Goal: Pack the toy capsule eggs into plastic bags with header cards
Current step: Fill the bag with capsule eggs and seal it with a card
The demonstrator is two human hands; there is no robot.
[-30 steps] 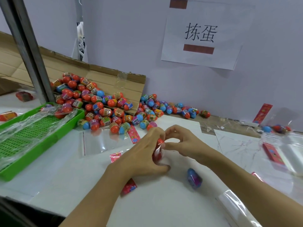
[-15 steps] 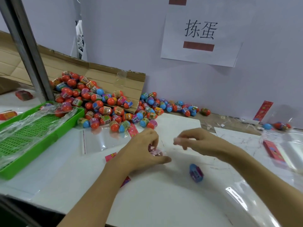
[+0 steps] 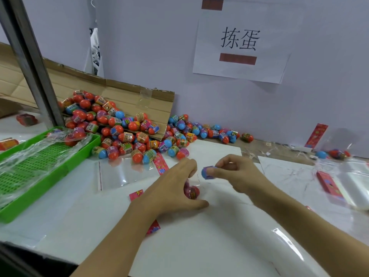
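Note:
My left hand [image 3: 175,186] rests on the white table and grips a clear plastic bag with a red capsule egg [image 3: 192,191] inside it. A red header card [image 3: 153,229] pokes out from under my left forearm. My right hand [image 3: 237,172] hovers just to the right and pinches a blue and purple capsule egg [image 3: 207,172] at the bag's mouth. A big pile of red and blue capsule eggs [image 3: 123,128] spills from a flattened cardboard box [image 3: 127,96] at the back left.
A green plastic tray [image 3: 40,176] draped with clear bags sits at the left edge beside a grey metal post [image 3: 30,62]. An unfilled clear bag [image 3: 121,173] lies in front of the pile. More bags and red cards [image 3: 329,184] lie at right. A paper sign [image 3: 239,43] hangs on the wall.
My right hand picked the blue egg up off the table and brought it to the bag's opening. My left hand stays on the bag holding the red egg.

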